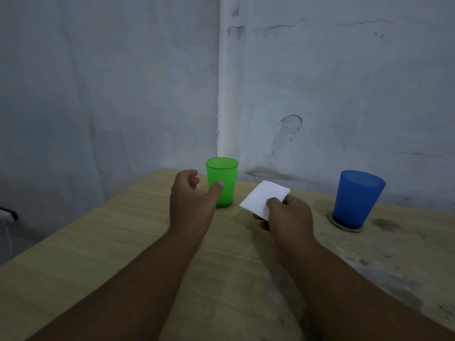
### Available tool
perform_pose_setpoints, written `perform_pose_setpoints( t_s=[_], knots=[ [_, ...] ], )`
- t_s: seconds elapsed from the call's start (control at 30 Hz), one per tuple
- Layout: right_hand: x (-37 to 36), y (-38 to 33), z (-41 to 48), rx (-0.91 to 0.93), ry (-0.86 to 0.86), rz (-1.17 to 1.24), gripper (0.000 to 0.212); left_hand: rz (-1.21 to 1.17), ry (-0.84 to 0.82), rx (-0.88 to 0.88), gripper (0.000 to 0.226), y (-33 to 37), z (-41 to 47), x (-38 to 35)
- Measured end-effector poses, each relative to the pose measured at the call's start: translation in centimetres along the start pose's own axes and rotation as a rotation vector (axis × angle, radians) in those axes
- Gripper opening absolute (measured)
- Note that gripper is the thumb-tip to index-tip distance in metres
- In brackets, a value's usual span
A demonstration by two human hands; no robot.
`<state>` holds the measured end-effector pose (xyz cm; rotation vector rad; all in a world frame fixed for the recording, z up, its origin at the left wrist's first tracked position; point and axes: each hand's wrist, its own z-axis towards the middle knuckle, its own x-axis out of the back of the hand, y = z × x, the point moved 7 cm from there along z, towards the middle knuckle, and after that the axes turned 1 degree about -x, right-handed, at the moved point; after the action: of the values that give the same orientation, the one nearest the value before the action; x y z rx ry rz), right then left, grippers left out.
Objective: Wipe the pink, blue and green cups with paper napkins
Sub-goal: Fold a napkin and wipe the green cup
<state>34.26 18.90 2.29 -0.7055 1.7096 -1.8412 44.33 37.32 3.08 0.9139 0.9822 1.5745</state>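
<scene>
Two hands out: left hand cupped, holding nothing, just beside green cup; right hand pinches paper napkin.

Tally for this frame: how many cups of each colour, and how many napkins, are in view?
Green cup: 1
Blue cup: 1
Paper napkin: 1
Total: 3
</scene>
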Motion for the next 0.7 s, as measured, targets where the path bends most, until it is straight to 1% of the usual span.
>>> perform_pose_setpoints(
  t_s=[0.1, 0.17, 0.23, 0.3, 0.37, 0.47, 0.5, 0.57, 0.63, 0.7],
  knots=[
    [-0.7, -0.1, 0.8, 0.130, -0.016, -0.100, 0.009, 0.071, 0.012, -0.023, 0.080, -0.9, 1.4, -1.8],
    [-0.8, 0.1, 1.1, 0.167, -0.022, -0.108, 0.020, 0.131, 0.021, -0.041, 0.094, -1.6, 2.1, -2.6],
    [-0.8, 0.5, 1.5, 0.170, -0.039, -0.081, 0.018, 0.195, 0.034, -0.068, 0.103, -1.8, 2.4, -2.8],
    [-0.9, 0.9, 2.1, 0.169, -0.064, -0.081, 0.017, 0.261, 0.017, -0.064, 0.107, -2.1, 2.5, -3.1],
    [-1.0, 1.3, 2.5, 0.164, -0.077, -0.080, 0.024, 0.316, -0.004, -0.052, 0.100, -2.4, 2.4, -3.6],
    [-1.2, 1.4, 2.6, 0.169, -0.089, -0.105, 0.025, 0.323, -0.020, -0.056, 0.077, -3.1, 2.4, -4.0],
    [-1.3, 1.4, 2.5, 0.171, -0.087, -0.118, 0.025, 0.325, -0.021, -0.061, 0.072, -3.3, 2.5, -4.0],
    [-1.3, 1.3, 2.5, 0.172, -0.074, -0.133, 0.026, 0.330, -0.019, -0.063, 0.072, -3.5, 2.6, -3.8],
    [-1.0, 1.3, 2.5, 0.157, -0.059, -0.130, 0.024, 0.286, -0.020, -0.066, 0.071, -3.2, 2.6, -3.5],
    [-0.7, 1.5, 2.7, 0.141, -0.039, -0.121, 0.022, 0.194, -0.025, -0.066, 0.059, -2.7, 2.6, -3.4]
  ],
)
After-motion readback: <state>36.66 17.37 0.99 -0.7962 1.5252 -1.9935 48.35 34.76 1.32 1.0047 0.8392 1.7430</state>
